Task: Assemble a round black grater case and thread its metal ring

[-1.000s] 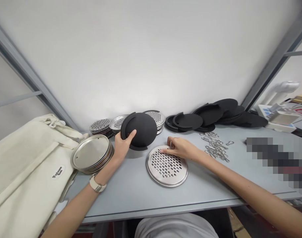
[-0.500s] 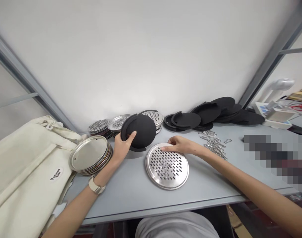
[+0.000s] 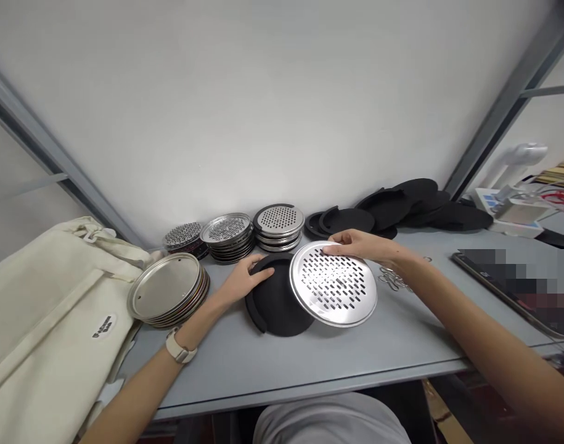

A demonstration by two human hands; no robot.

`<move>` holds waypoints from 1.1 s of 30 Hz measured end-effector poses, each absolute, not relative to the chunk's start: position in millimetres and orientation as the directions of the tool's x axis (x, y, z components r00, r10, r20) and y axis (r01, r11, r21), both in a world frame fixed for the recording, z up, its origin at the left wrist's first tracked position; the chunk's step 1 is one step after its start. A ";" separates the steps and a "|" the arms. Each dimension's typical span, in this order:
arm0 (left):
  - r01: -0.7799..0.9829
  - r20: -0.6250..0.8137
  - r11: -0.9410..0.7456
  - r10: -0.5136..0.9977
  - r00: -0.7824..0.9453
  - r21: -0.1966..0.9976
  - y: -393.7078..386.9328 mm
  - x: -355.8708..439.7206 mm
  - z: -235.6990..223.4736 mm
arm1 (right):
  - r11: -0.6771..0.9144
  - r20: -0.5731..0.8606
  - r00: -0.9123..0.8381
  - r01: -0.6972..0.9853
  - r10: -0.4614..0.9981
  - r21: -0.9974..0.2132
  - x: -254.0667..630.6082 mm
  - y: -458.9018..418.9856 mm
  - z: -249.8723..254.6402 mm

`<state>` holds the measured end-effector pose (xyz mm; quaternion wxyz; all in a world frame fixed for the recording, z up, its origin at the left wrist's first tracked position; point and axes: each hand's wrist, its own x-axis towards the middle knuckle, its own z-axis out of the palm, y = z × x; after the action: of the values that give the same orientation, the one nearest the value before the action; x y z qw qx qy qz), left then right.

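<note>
- The black disc (image 3: pixel 282 302), with a raised crescent rim along its left side, is above the near middle of the table (image 3: pixel 217 382); whether its underside touches the tabletop is hard to tell.
- The slotted metal disc (image 3: pixel 335 287) hangs tilted at the right of the black disc, covering its right edge from this view.
- The left hand (image 3: pixel 247 280) grips the upper left rim of the black disc, thumb over the face, closed to the thickness of the edge.
- The right hand (image 3: pixel 365 246), above and right of the black disc, pinches the far edge of the slotted metal disc, thumb on top.
- Behind the black disc stands a stack of slotted discs (image 3: pixel 279 225); left of that are a stack of grater plates (image 3: pixel 226 229) and a darker stack (image 3: pixel 184 237).
- Left of the black disc are plain metal plates (image 3: pixel 166 290), then a cream bag (image 3: pixel 55 308).
- Right of the black disc lie metal clips (image 3: pixel 392 279), partly behind the right forearm.
- Behind and right of the black disc sprawls a heap of black pieces (image 3: pixel 402 206).
</note>
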<state>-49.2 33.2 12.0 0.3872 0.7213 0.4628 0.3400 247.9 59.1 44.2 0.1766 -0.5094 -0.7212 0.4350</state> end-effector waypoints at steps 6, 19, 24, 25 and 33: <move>0.596 0.016 -0.213 0.948 0.317 0.774 36.3 -52.6 0.0 | 0.137 -0.185 -0.421 0.626 0.888 -0.767 245.3 68.1 25.0; 0.788 0.130 -0.243 0.970 0.206 0.565 24.4 -44.5 -5.7 | 0.113 -0.221 -0.392 0.671 0.893 -0.733 229.4 69.3 -3.6; 0.803 0.259 -0.347 0.934 0.247 0.485 21.6 -42.5 -5.3 | 0.136 -0.165 -0.403 0.621 0.900 -0.772 231.5 72.9 -6.5; 0.806 0.277 -0.363 0.926 0.256 0.467 22.2 -42.7 -6.0 | 0.150 -0.152 -0.410 0.614 0.899 -0.775 232.7 72.8 -4.7; 0.811 0.293 -0.380 0.917 0.270 0.444 25.7 -44.0 -9.1 | 0.339 -0.268 -0.665 0.635 0.697 -0.694 249.6 58.5 26.9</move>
<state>-44.0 25.7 -9.1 0.1030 0.7900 0.5470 0.2569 249.6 58.5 26.9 0.0379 -0.4073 -0.8174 0.4056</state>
